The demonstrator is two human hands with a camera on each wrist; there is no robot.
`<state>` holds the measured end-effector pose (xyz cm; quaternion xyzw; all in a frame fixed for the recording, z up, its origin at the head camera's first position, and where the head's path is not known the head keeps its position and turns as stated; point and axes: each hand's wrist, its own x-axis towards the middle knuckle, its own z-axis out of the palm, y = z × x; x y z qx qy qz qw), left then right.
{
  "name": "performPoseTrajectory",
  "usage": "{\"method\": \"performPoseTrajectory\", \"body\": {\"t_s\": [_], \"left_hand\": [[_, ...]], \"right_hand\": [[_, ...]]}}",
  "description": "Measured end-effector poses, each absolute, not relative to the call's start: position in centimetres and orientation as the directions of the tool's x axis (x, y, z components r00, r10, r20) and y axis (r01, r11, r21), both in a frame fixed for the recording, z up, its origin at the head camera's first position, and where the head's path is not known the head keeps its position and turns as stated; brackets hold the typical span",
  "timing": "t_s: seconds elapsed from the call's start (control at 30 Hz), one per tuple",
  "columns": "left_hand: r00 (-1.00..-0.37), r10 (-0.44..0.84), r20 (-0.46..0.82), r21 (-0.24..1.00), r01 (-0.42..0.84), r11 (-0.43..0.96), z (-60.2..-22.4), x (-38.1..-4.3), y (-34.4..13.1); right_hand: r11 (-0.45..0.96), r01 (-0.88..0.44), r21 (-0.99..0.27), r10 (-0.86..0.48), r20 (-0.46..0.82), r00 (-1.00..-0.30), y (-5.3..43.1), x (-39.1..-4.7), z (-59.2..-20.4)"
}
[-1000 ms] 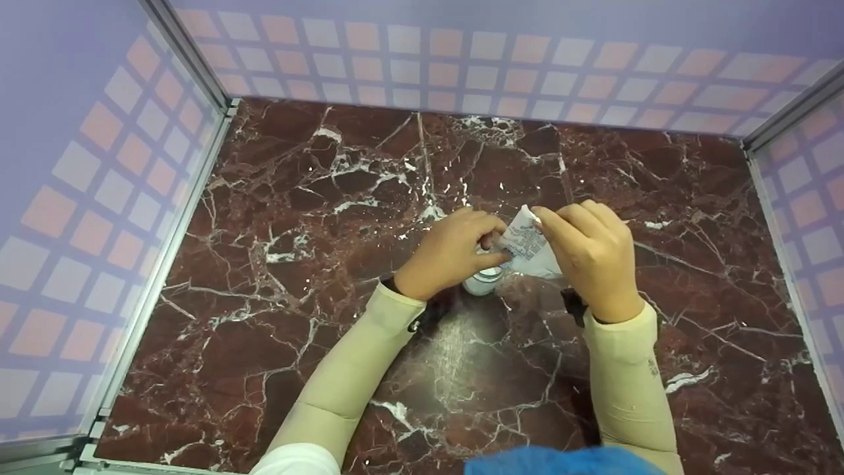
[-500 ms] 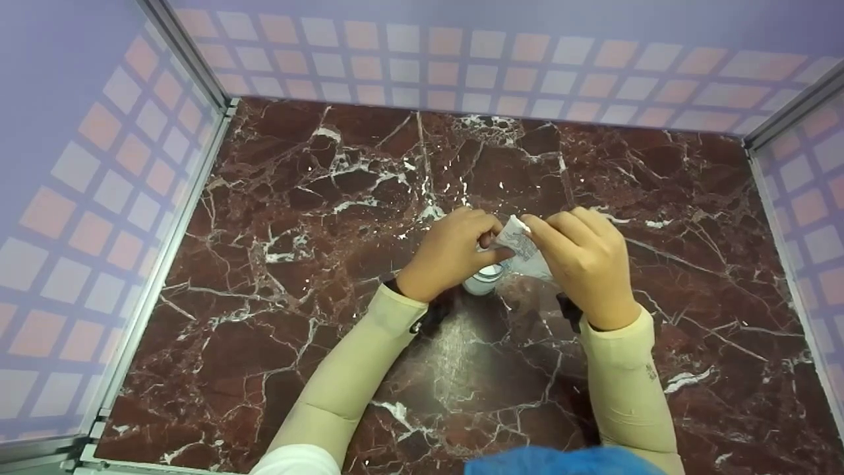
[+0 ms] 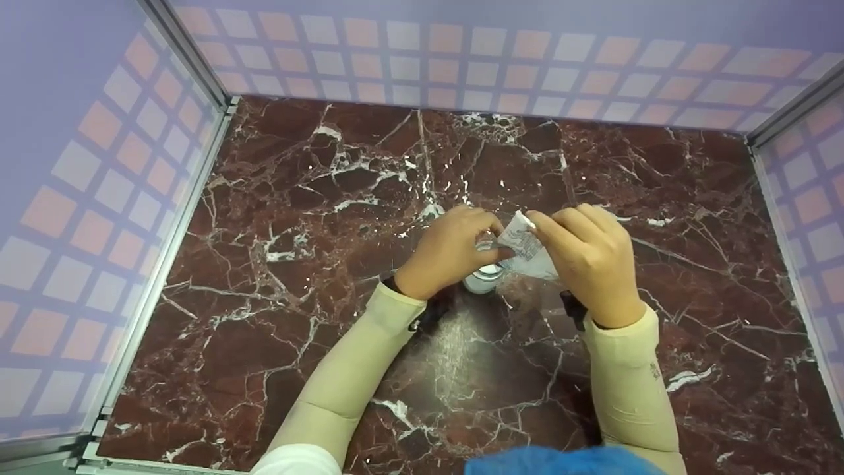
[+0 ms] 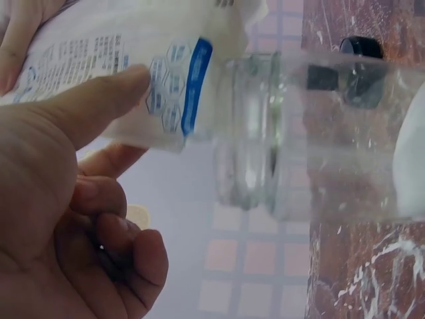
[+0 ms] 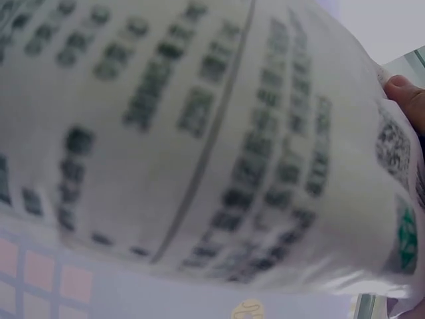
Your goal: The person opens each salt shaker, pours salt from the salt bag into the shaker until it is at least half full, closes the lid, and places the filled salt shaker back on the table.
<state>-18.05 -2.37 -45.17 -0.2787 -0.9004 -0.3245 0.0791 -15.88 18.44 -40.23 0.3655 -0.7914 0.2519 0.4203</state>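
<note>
A white plastic bag point(image 3: 524, 245) printed with small text is held tilted between both hands. My right hand point(image 3: 587, 260) grips its raised end. With thumb and index finger my left hand point(image 3: 455, 251) pinches the bag near its lower end, beside a blue stripe. That end meets the mouth of a clear glass jar point(image 4: 292, 153) in the left wrist view. White contents point(image 4: 412, 149) lie at the jar's bottom. From the head, the jar stands on the table partly under my left fingers. The right wrist view is mostly filled by the bag's printed side.
Small white bits point(image 3: 403, 235) are scattered over the dark red marble-patterned table point(image 3: 264, 369), mostly beyond and left of the jar. A small black round object point(image 4: 362, 46) shows by the jar in the left wrist view. Tile-patterned panels point(image 3: 395, 63) close off the back and sides.
My right hand dips down and left with the bag's raised end, then comes partly back up. My left hand and the jar stay almost where they were.
</note>
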Motion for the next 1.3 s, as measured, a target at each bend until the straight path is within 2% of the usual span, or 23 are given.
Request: {"method": "performPoseTrajectory", "body": {"t_s": [1.3], "left_hand": [[-0.853, 0.418, 0.314, 0.557, 0.522, 0.646, -44.70, -18.13, -2.86]], "right_hand": [[0.634, -0.762, -0.129, -0.295, 0.871, -0.394, 18.79, -15.90, -40.19]]}}
